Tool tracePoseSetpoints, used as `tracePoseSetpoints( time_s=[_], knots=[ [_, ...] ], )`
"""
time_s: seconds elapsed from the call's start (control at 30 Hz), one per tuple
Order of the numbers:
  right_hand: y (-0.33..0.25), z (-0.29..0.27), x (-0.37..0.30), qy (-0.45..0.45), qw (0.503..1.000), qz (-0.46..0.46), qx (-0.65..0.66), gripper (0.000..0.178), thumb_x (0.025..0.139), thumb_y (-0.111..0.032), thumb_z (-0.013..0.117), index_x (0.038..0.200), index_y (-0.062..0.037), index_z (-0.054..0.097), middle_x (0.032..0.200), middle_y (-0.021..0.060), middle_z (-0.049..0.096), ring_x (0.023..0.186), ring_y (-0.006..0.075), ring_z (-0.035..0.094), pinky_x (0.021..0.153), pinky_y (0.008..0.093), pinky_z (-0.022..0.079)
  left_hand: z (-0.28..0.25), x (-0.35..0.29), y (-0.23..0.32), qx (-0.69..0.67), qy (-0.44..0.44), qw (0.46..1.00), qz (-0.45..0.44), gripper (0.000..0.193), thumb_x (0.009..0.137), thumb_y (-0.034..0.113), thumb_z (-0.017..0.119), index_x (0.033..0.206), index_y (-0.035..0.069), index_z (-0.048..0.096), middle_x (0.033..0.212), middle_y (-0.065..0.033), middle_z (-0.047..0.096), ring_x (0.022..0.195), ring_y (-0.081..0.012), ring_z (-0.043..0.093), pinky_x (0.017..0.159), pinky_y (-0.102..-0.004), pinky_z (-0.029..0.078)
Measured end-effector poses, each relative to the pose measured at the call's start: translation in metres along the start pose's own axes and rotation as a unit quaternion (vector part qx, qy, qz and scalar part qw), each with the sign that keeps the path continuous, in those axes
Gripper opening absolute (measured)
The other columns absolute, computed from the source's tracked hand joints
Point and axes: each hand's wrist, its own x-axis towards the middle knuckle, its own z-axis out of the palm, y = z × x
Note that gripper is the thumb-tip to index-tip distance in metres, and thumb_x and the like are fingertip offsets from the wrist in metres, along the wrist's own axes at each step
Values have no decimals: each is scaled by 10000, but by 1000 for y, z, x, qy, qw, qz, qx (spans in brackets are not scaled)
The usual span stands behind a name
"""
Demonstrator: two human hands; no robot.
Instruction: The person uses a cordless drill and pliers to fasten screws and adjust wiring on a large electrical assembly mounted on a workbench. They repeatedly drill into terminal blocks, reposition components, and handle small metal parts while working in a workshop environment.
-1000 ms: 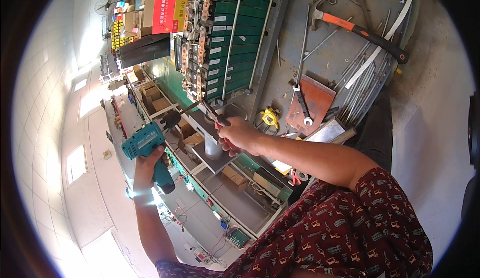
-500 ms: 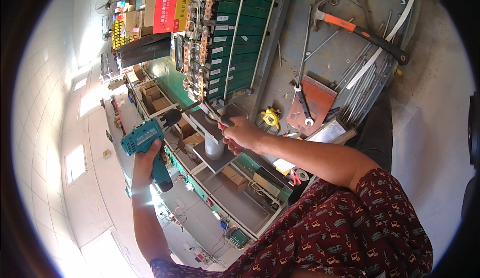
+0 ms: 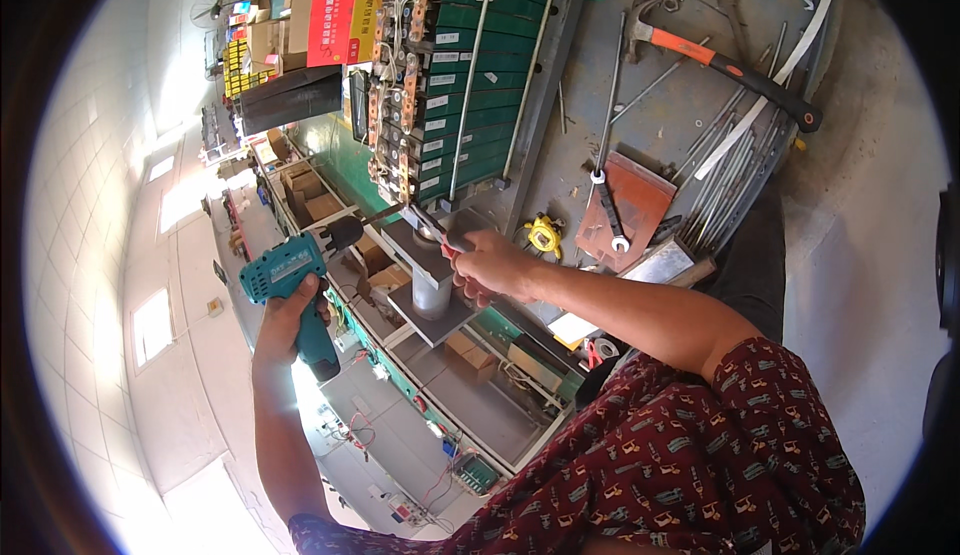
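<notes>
My left hand (image 3: pixel 285 323) is wrapped round the grip of a teal cordless drill (image 3: pixel 283 269). Its black chuck (image 3: pixel 342 233) faces the lower corner of a row of green battery cells (image 3: pixel 465 85). The bit (image 3: pixel 382 214) ends close to the pliers' jaws; whether it touches anything is too small to tell. In my right hand (image 3: pixel 497 265) are red-handled pliers (image 3: pixel 432 227), their jaws up at the end of the copper terminal strips (image 3: pixel 409 90). What the jaws grip, if anything, cannot be made out. Below them stands a grey metal pedestal (image 3: pixel 431 300).
On the grey metal bench to the right lie a hammer (image 3: pixel 725 63), a spanner (image 3: pixel 607 213), a reddish plate (image 3: pixel 635 205), a yellow tape measure (image 3: pixel 543 236) and several thin rods (image 3: pixel 735 170). Behind the pedestal, shelving holds cardboard boxes (image 3: pixel 470 355). A red and yellow carton (image 3: pixel 343 20) stands beyond.
My left forearm and the drill's grip have swung slightly left. My right hand and the pliers have shifted a little to the right. Both tools are still held.
</notes>
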Motion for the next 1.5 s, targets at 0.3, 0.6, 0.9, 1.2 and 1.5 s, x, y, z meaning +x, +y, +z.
tracePoseSetpoints(
  time_s=[0.3, 0.6, 0.9, 1.2, 1.5],
  knots=[
    [0, -1, -1, -3, 1000, 10, 23, 142, 964, -191, 567, 1006, -56, 584, 867, 76, 638, 670, 150, 634, 522, 341, 552, -10, 7, -6, 7, -4, 1000, -2, 500, 858, 422, 860, 1142, 76, 640, 928, -64, 668, 721, -163, 651, 626, -343, 571],
    [-11, -13, -1, -30, 999, 30, 7, 133, 969, -186, 570, 1010, -62, 590, 865, 77, 634, 679, 167, 641, 531, 351, 547, -15, 12, -5, 13, -17, 1000, -9, 498, 843, 430, 868, 1104, 68, 646, 892, -69, 678, 689, -167, 654, 627, -340, 575],
    [-7, 9, -5, 20, 993, 78, 90, 125, 952, -175, 586, 1060, -118, 613, 945, 45, 645, 754, 167, 652, 631, 371, 543, -15, 15, -1, 24, -14, 1000, -13, 516, 836, 436, 868, 1119, 63, 652, 891, -65, 682, 669, -165, 655, 614, -340, 573],
    [-11, 20, -9, 52, 992, 41, 103, 71, 947, -137, 574, 970, -78, 605, 819, 54, 615, 656, 176, 626, 530, 363, 523, -12, 13, 7, 27, -19, 999, -18, 442, 916, 398, 814, 1125, 49, 640, 827, -63, 646, 678, -170, 622, 643, -343, 551],
    [-1, 2, -2, 14, 998, 12, 63, 66, 941, -116, 566, 970, -64, 595, 789, 67, 618, 601, 161, 617, 466, 346, 499, -15, 16, 7, 46, -25, 998, -19, 515, 844, 491, 847, 1075, 69, 664, 775, -54, 654, 659, -176, 650, 619, -333, 561]
  ],
)
